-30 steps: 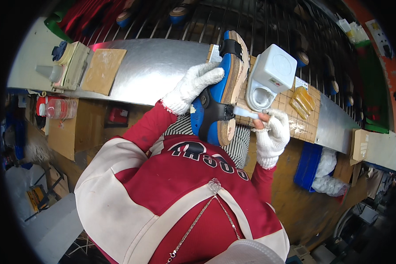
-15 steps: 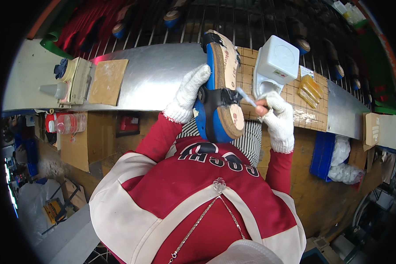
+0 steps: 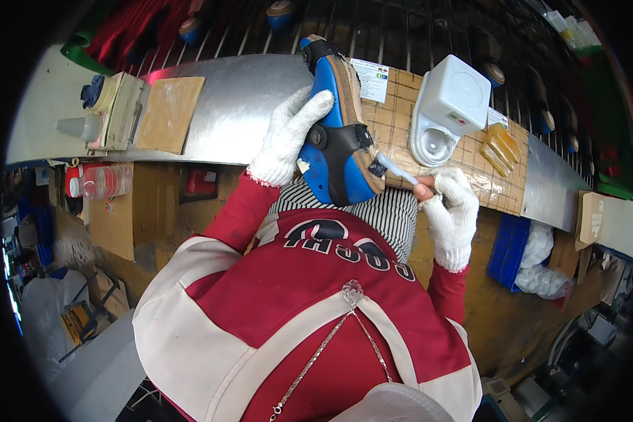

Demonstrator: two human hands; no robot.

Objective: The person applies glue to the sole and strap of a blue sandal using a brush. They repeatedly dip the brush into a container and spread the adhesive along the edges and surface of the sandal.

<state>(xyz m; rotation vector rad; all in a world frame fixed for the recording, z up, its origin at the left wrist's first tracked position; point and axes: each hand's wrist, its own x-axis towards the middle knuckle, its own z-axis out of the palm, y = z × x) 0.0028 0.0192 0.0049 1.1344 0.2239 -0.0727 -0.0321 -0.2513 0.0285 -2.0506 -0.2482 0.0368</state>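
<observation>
A sandal with dark straps and a cork-coloured sole edge [image 3: 352,95] sits on a blue shoe last [image 3: 328,86], tilted on its side over the bench's near edge. My left hand [image 3: 288,133], in a white knit glove, grips it from the left, thumb on the blue side. My right hand [image 3: 451,211], in a white glove with bare fingertips, pinches a small brush [image 3: 399,171] by its pale handle. The brush's dark tip touches or lies very close to the sole edge by the strap's end. The underside of the sole is mostly turned out of sight.
Right of the sandal, a white plastic dispenser with a round cup [image 3: 432,144] stands on a taped cardboard sheet [image 3: 390,130]. Yellow translucent blocks [image 3: 501,148] lie beside it. A tan board [image 3: 170,112] rests on the metal bench at left. Beyond is a rack of rods with several shoes.
My left hand has rolled the sandal so its blue side shows more and its underside less, shifting it slightly left. The brush has moved down along the sole edge.
</observation>
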